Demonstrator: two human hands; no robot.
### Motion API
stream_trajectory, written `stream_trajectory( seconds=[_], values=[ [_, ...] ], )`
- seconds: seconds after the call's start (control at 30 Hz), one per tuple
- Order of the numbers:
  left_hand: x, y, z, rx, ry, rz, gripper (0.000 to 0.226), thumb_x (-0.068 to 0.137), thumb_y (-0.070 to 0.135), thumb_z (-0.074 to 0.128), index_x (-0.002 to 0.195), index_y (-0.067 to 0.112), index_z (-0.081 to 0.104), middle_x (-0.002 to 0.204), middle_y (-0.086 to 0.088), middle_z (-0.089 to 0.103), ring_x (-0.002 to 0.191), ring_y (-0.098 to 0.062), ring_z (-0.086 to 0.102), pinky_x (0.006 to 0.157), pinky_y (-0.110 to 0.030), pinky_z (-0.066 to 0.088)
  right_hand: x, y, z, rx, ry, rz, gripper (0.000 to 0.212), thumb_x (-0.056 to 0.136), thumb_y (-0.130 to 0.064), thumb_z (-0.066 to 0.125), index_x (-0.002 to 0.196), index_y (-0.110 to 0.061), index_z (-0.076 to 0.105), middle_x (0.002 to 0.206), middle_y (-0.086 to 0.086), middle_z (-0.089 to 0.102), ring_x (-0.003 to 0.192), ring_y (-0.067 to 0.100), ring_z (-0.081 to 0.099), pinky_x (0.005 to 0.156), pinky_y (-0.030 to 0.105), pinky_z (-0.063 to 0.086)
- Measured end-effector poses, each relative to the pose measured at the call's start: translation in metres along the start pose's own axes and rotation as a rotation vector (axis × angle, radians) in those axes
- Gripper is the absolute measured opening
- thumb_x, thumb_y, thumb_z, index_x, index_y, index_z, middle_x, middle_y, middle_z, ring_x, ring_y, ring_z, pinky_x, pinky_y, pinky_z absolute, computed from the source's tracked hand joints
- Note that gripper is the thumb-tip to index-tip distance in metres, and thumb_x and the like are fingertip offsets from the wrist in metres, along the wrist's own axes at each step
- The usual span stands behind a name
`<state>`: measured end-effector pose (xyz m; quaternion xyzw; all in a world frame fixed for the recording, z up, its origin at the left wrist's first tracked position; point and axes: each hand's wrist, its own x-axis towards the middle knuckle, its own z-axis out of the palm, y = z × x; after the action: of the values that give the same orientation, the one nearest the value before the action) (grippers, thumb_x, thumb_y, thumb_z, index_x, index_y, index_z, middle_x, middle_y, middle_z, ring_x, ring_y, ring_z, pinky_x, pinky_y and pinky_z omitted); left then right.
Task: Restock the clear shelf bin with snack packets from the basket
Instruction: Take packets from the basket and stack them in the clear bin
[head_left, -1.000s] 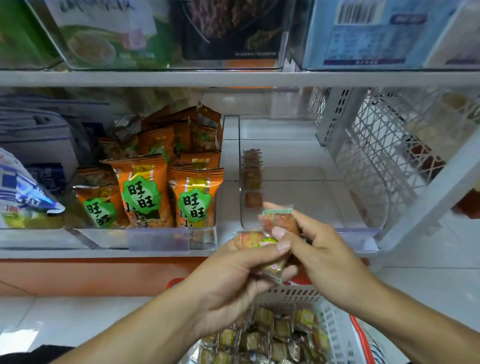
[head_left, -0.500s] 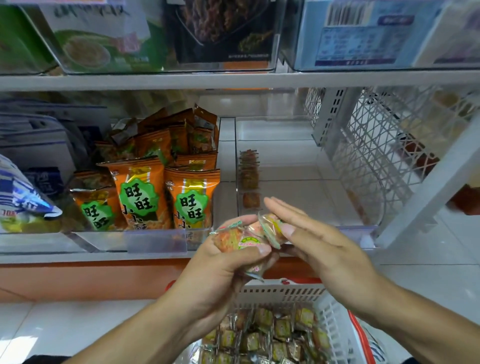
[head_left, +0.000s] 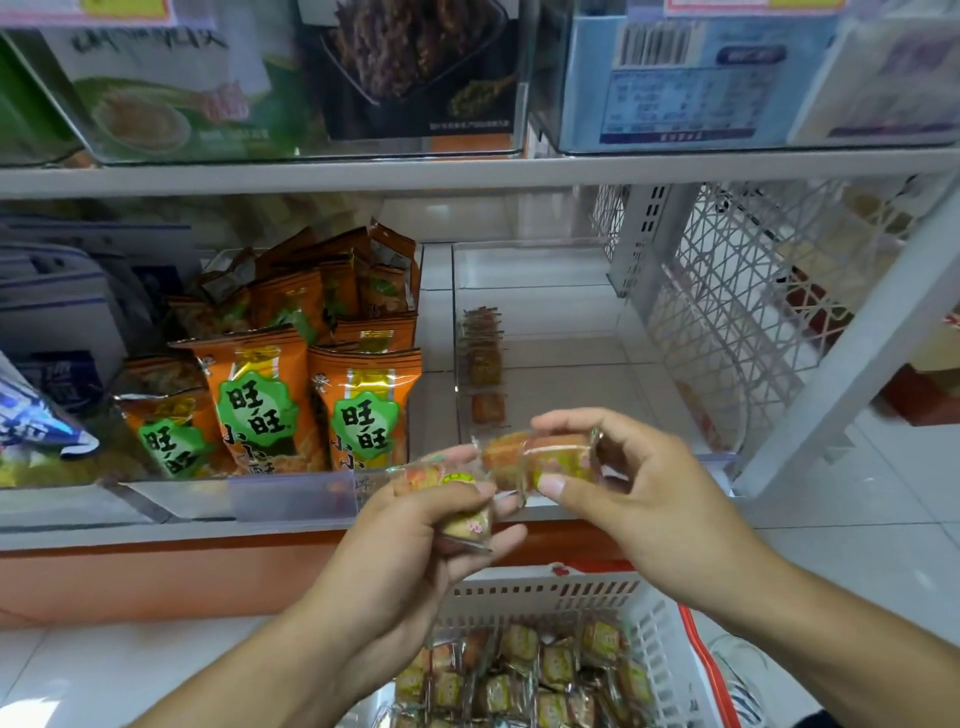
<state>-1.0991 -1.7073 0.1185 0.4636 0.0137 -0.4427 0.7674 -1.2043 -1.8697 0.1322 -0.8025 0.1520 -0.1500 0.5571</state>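
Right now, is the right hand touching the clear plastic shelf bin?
Apart. The head view shows the right hand pinching a small clear-wrapped snack packet in front of the clear plastic shelf bin, short of its front edge.

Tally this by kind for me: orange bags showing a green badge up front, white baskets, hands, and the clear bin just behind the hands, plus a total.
Orange bags with green badge: 3
White basket: 1
Hands, left hand and right hand, both holding small snack packets: 2
Clear bin: 1
Total: 7
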Motion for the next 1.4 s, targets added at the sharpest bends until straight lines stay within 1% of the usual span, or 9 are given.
stream_trajectory(
  seconds=[0.23, 0.37, 0.47, 0.63, 0.83, 0.93, 1.1, 1.23, 1.4],
  values=[
    [-0.001, 0.013, 0.001, -0.161, 0.043, -0.180, 0.040, 0.080, 0.020, 0.075, 0.112, -0.005, 0.072, 0.096, -0.022, 0.075, 0.065, -0.024, 0.073, 0.047, -0.029, 0.060, -0.003, 0.002, -0.002, -0.435, 0.021, -0.696, 0.034, 0.081, 0.006, 0.074, 0.104, -0.019, 0.074, 0.116, -0.010, 0.068, 0.113, 0.014, 0.062, 0.093, 0.026, 0.049],
    [0.000, 0.025, 0.001, -0.023, -0.038, -0.088, 0.037, 0.061, 0.024, 0.086, 0.093, 0.007, 0.081, 0.091, -0.018, 0.076, 0.065, -0.021, 0.073, 0.045, -0.024, 0.057, 0.000, 0.005, -0.001, -0.445, -0.060, -0.688, 0.051, 0.068, 0.021, 0.075, 0.103, -0.016, 0.078, 0.123, -0.005, 0.070, 0.122, 0.017, 0.062, 0.098, 0.032, 0.051],
    [0.002, 0.027, -0.002, 0.023, 0.030, 0.009, 0.057, 0.051, 0.015, 0.086, 0.106, 0.006, 0.072, 0.095, -0.019, 0.078, 0.072, -0.024, 0.077, 0.045, -0.026, 0.058, 0.000, 0.003, -0.001, -0.334, -0.090, -0.556, 0.048, 0.072, 0.016, 0.077, 0.103, -0.022, 0.079, 0.125, -0.012, 0.070, 0.125, 0.012, 0.060, 0.100, 0.030, 0.049],
    [0.000, 0.025, -0.005, 0.035, 0.057, 0.131, 0.053, 0.054, 0.015, 0.087, 0.104, 0.010, 0.071, 0.097, -0.019, 0.077, 0.078, -0.025, 0.077, 0.051, -0.030, 0.060, -0.004, -0.012, 0.002, 0.122, -0.115, -0.080, 0.027, 0.073, -0.045, 0.082, 0.097, -0.034, 0.078, 0.127, -0.017, 0.065, 0.119, 0.006, 0.063, 0.092, 0.023, 0.051],
    [-0.004, 0.017, 0.000, 0.172, -0.048, 0.142, 0.031, 0.062, 0.014, 0.091, 0.084, 0.031, 0.077, 0.096, -0.015, 0.075, 0.080, -0.026, 0.072, 0.074, -0.041, 0.060, -0.003, -0.006, 0.013, 0.707, -0.234, 0.491, 0.057, 0.074, -0.016, 0.084, 0.124, -0.003, 0.060, 0.120, 0.019, 0.071, 0.114, 0.037, 0.068, 0.088, 0.041, 0.058],
    [-0.004, 0.014, 0.002, 0.193, -0.032, 0.127, 0.029, 0.060, 0.022, 0.090, 0.084, 0.031, 0.077, 0.095, -0.015, 0.076, 0.080, -0.026, 0.071, 0.083, -0.044, 0.057, -0.001, -0.006, 0.012, 0.746, -0.234, 0.518, 0.061, 0.068, -0.010, 0.083, 0.126, -0.010, 0.063, 0.120, 0.015, 0.072, 0.103, 0.027, 0.073, 0.069, 0.032, 0.062],
    [-0.004, 0.015, 0.002, 0.246, -0.003, 0.088, 0.043, 0.064, 0.033, 0.085, 0.101, 0.016, 0.070, 0.084, -0.010, 0.072, 0.063, -0.017, 0.068, 0.052, -0.027, 0.057, 0.001, -0.003, 0.008, 0.534, -0.212, 0.432, 0.050, 0.064, -0.011, 0.086, 0.112, -0.019, 0.076, 0.113, 0.009, 0.075, 0.097, 0.025, 0.075, 0.068, 0.025, 0.058],
    [-0.004, 0.016, 0.002, 0.146, -0.029, 0.060, 0.035, 0.064, 0.036, 0.083, 0.091, 0.015, 0.077, 0.096, -0.012, 0.076, 0.080, -0.022, 0.073, 0.067, -0.032, 0.062, 0.002, -0.005, 0.005, 0.620, -0.295, 0.486, 0.045, 0.071, -0.007, 0.079, 0.116, -0.008, 0.073, 0.113, 0.015, 0.075, 0.098, 0.021, 0.074, 0.067, 0.021, 0.059],
    [-0.002, 0.021, -0.005, -0.113, -0.102, 0.057, 0.049, 0.077, 0.006, 0.062, 0.126, -0.001, 0.064, 0.113, -0.022, 0.074, 0.094, -0.024, 0.074, 0.077, -0.033, 0.063, 0.001, -0.004, 0.003, 0.792, -0.223, 0.634, 0.050, 0.067, -0.010, 0.078, 0.115, 0.001, 0.070, 0.113, 0.019, 0.073, 0.094, 0.027, 0.075, 0.068, 0.028, 0.062]
  ],
)
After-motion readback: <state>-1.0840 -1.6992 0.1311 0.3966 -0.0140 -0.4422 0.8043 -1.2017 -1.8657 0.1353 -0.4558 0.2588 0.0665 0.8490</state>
